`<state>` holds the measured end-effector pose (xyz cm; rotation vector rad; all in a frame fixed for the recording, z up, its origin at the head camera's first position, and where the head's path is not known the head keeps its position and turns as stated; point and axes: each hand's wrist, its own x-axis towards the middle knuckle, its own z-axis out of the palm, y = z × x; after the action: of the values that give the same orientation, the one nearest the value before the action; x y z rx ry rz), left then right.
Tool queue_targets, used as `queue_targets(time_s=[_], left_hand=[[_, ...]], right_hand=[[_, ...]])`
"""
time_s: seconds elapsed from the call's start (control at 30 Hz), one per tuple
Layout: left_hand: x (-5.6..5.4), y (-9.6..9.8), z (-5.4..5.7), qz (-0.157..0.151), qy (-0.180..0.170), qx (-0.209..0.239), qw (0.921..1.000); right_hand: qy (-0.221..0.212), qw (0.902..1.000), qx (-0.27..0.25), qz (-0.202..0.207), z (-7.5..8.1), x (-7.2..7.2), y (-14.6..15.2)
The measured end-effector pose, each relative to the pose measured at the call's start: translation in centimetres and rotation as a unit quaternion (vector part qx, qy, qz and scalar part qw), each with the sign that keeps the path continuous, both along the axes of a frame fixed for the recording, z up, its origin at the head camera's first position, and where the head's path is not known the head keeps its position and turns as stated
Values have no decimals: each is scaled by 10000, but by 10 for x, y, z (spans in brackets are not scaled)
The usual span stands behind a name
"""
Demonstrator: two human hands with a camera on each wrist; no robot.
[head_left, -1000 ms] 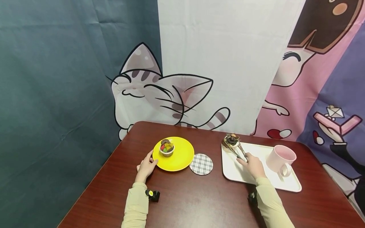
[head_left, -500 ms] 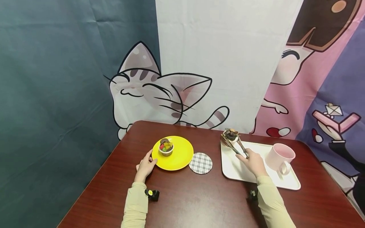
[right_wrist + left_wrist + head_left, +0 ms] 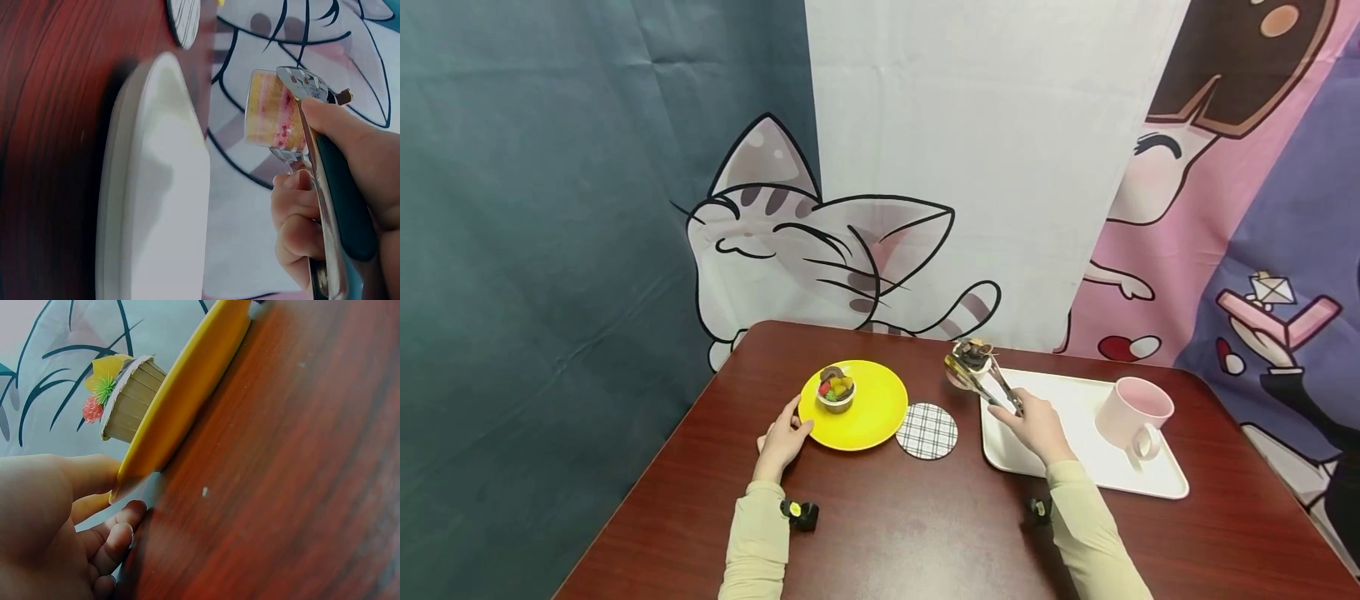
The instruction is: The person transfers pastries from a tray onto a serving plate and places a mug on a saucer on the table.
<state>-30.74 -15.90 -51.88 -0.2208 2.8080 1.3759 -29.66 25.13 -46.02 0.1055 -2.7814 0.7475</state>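
Note:
My left hand (image 3: 781,442) pinches the near left rim of a yellow plate (image 3: 872,421), thumb and fingers at its edge. On this plate sits a small fruit-topped cupcake (image 3: 134,400) in a pleated cup, with a red berry and yellow pieces. With my right hand (image 3: 1036,423) I grip metal tongs (image 3: 342,194) with dark green handles. Between the tongs' ends is a layered cake cup (image 3: 269,109), pink and yellow at the side, with a dark topping in the head view. It is held up off the left back corner of a white tray (image 3: 1078,417).
A pink mug (image 3: 1131,417) stands on the tray's right side. Between plate and tray lies a round checked coaster (image 3: 927,432). The brown table (image 3: 910,525) ends at a cartoon-printed curtain (image 3: 895,125).
My right hand has lifted the cake cup in the tongs and carried it left, from over the tray to past its left back corner. The left hand stays on the plate.

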Motion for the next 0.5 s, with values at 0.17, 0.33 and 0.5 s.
queue_targets(time_s=[0.17,0.33,0.5], left_hand=[[-1,0,0,2,-36,27,10000],[-2,0,-1,5,-55,17,10000],[-2,0,-2,34,-76,-1,10000]], right_hand=[[-106,9997,-162,178,1,0,-19],[-220,9989,-262,316,0,1,-39],[-256,9981,-378,423,-3,4,-59]])
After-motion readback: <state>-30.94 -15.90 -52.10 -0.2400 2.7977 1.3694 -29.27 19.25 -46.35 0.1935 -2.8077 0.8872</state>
